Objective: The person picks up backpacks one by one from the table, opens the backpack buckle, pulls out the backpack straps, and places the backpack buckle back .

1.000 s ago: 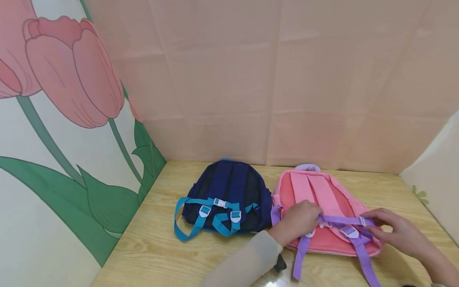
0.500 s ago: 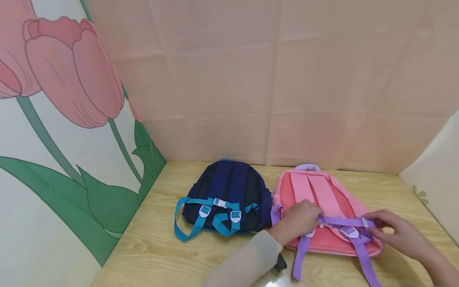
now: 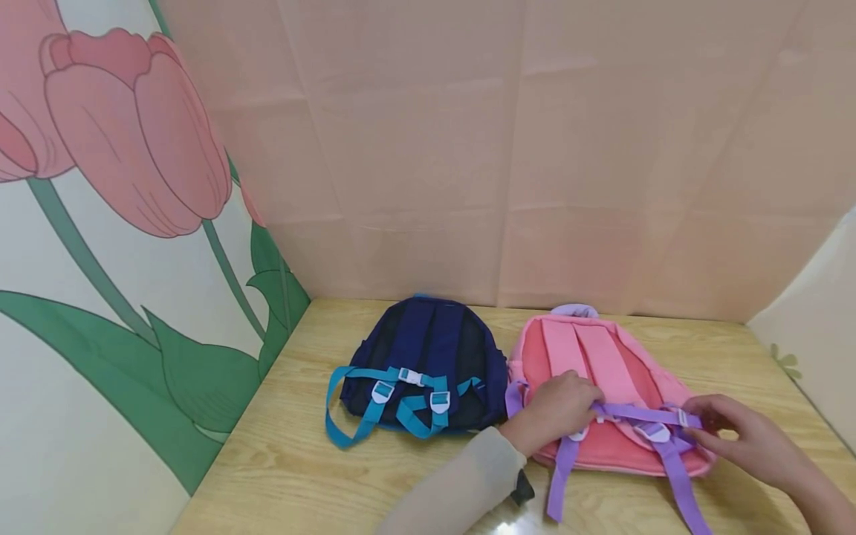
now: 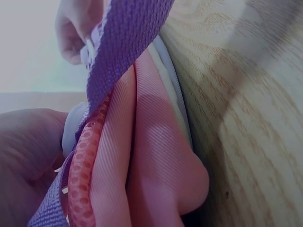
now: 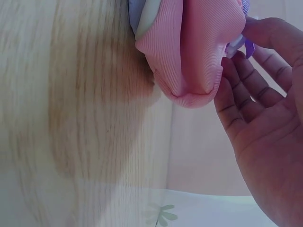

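Note:
A pink backpack (image 3: 615, 357) lies back side up on the table, its purple straps (image 3: 565, 475) hanging toward me. My left hand (image 3: 558, 405) grips one end of the purple chest strap (image 3: 642, 412) over the pack's middle; its fingertips are partly hidden. At the pack's right edge, my right hand (image 3: 749, 438) pinches the strap's other end beside a white slider (image 3: 683, 417). Between the hands the strap runs fairly straight. In the right wrist view, the right hand (image 5: 270, 104) curves beside the pack's pink corner (image 5: 189, 80). The left wrist view has a purple strap (image 4: 123, 42) crossing close up.
To the left, touching or nearly touching the pink pack, lies a navy backpack (image 3: 428, 349) with teal straps (image 3: 341, 416). The wooden table (image 3: 281, 461) meets a pink backdrop (image 3: 401, 148) behind and a tulip-patterned wall (image 3: 134, 282) at left. A small black object (image 3: 522, 490) shows under the left sleeve.
My right hand has shifted slightly down toward me, carrying the slider end of the strap, which now slopes more. The left hand stays in place.

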Available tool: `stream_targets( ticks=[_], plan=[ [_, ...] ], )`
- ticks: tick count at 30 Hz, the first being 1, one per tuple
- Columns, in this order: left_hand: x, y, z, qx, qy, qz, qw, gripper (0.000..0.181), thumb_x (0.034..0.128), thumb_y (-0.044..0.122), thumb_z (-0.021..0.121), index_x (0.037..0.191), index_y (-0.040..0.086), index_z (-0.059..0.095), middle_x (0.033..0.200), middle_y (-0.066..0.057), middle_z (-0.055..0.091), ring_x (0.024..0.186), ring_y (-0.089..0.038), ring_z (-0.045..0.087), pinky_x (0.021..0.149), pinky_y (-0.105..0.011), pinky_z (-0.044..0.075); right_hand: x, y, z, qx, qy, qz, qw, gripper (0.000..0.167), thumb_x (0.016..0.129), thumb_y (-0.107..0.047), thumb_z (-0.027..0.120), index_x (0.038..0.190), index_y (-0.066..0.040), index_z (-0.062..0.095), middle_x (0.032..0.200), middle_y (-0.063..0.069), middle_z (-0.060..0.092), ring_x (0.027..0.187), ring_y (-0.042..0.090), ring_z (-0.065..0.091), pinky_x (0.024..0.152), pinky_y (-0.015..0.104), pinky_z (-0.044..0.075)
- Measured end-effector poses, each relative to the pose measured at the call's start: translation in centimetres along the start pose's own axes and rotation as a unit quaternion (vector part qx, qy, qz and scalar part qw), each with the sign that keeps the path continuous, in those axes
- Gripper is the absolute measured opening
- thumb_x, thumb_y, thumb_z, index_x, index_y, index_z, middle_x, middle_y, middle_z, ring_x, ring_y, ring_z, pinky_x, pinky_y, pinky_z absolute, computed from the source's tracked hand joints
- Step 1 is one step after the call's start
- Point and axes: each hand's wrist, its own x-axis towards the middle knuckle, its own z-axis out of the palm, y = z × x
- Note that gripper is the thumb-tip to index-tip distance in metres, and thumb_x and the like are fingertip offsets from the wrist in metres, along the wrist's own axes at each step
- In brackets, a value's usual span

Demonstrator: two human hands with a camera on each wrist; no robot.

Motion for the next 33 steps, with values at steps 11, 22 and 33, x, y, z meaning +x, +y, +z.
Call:
stream_targets(
  ticks=[11,22,33],
  plan=[
    [0.1,-0.3,-0.1,-0.009,0.004,0.001,1.0000,0.016,0.0948,0.037,0.070,0.110,0.040,0.075,0.101,0.026,0.069,0.087,0.000,0.051,0.076,-0.014,0.042,-0.1,0.3,0.2,-0.001,0.001,-0.010,1.0000,0.044,0.068,0.017,0.082,0.103,-0.007,0.069,0.085,-0.010,0.066,0.074,0.000,0.059,0.069,0.009,0.046],
    [-1.1,-0.8,-2.4,-0.020,-0.005,-0.016,0.9997,0.024,0.0957,0.044,0.067,0.118,0.038,0.073,0.109,0.024,0.068,0.097,0.000,0.053,0.078,-0.016,0.044,0.3,-0.7,-0.7,-0.059,0.032,0.010,0.9977,0.039,0.072,0.007,0.084,0.106,-0.005,0.070,0.095,-0.017,0.066,0.086,-0.007,0.055,0.070,0.011,0.041],
    [-3.9,-3.1,-5.3,-0.040,0.000,-0.053,0.9978,0.041,0.0952,0.052,0.065,0.134,0.039,0.063,0.130,0.023,0.062,0.122,-0.001,0.055,0.103,-0.025,0.044,3.6,-5.3,-0.2,-0.111,0.044,0.055,0.9913,0.030,0.082,-0.011,0.084,0.109,-0.012,0.071,0.094,-0.026,0.064,0.087,-0.014,0.052,0.069,0.011,0.040]
  ],
)
